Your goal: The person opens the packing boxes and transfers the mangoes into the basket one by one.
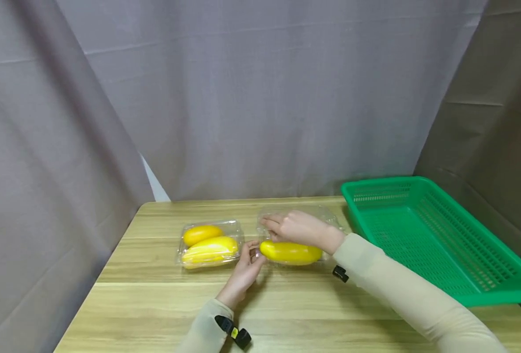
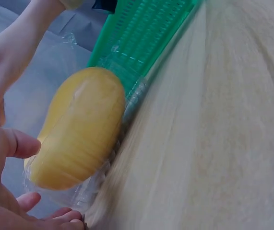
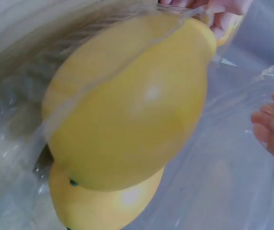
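Two yellow fruits show in your right wrist view: the front fruit (image 1: 291,253) and, just past it, a second fruit (image 3: 105,203), each with a small dark spot. From your head view you see only the front one plainly, because your right hand (image 1: 302,228) covers the space behind it. Both fruits are in the clear box (image 1: 324,214) you are working at, near the middle of the counter (image 1: 154,304).

Your left wrist view adds a side look at that box, its ridged plastic edge down on the wood. Your left hand (image 1: 243,274) is at the box's left end, fingers loosely bent and parted from the thumb; the thumb's tip is at the plastic beside the fruit. Your right hand is over the back of the box, fingers partly bent at the clear plastic; you cannot tell whether they pinch it.

Only your head view gives the whole layout: to the left, a second clear box (image 1: 234,227) holding an orange-yellow fruit (image 1: 202,235) and a paler yellow one; to the right, the green basket (image 1: 419,245), with grey curtain (image 1: 251,98) behind.
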`<state>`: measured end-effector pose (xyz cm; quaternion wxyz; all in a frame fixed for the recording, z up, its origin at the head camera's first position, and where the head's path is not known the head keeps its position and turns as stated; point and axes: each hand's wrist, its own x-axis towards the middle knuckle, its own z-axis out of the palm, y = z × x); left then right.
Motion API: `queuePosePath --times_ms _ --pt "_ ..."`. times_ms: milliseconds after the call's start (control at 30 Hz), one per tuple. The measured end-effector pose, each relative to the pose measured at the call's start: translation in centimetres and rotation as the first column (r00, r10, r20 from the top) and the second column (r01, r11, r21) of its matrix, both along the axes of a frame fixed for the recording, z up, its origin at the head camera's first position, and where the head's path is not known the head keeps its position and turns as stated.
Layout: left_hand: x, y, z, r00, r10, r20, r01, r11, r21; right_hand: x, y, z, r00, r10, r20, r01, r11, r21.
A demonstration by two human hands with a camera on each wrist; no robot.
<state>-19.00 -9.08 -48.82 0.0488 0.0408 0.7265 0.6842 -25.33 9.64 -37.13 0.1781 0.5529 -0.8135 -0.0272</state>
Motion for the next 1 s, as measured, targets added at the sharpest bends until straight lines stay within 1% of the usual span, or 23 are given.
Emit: queuePosePath --times_ms 100,200,300,400,500,600,767,867,1000 --pt "-0.1 0.3 -0.1 1.000 -0.013 -0.008 0.013 1.000 0.007 -0.2 0.3 0.3 0.999 -0.020 -0.038 0.018 0.999 -0.036" --pt "-0.2 0.5 -0.2 1.000 -0.004 -0.005 0.004 1.000 -0.002 -0.5 0.8 1.0 0.993 -0.043 -0.112 0.034 0.996 -0.084" --pt "-0.1 0.4 -0.2 1.000 0.007 0.009 -0.007 1.000 -0.021 -1.0 1.4 1.9 0.984 -0.069 -0.162 0.050 0.992 -0.117" --pt "-0.1 0.3 -0.1 1.000 0.007 0.014 -0.006 0.999 -0.033 -1.5 2.2 2.8 0.977 -0.114 -0.179 0.093 0.988 -0.122" --pt "-0.1 0.2 -0.1 1.000 0.007 0.011 -0.007 0.999 -0.034 -1.8 3.2 3.4 0.971 -0.164 -0.172 0.145 0.983 -0.114" --pt "-0.1 0.1 -0.1 1.000 0.010 0.013 -0.009 0.999 -0.039 -2.0 4.1 3.8 0.968 -0.204 -0.142 0.187 0.974 -0.124" --pt "-0.2 0.0 0.0 1.000 0.000 0.016 0.001 0.998 -0.062 -2.9 5.7 3.8 0.957 -0.267 -0.113 0.245 0.952 -0.182" --pt "-0.2 0.0 0.1 1.000 0.000 0.019 0.001 0.997 -0.073 -3.5 6.6 3.8 0.942 -0.323 -0.096 0.298 0.931 -0.211" --pt "-0.2 -0.1 0.1 1.000 0.005 0.016 -0.004 0.996 -0.092 -4.4 7.8 3.9 0.909 -0.415 -0.030 0.395 0.884 -0.250"
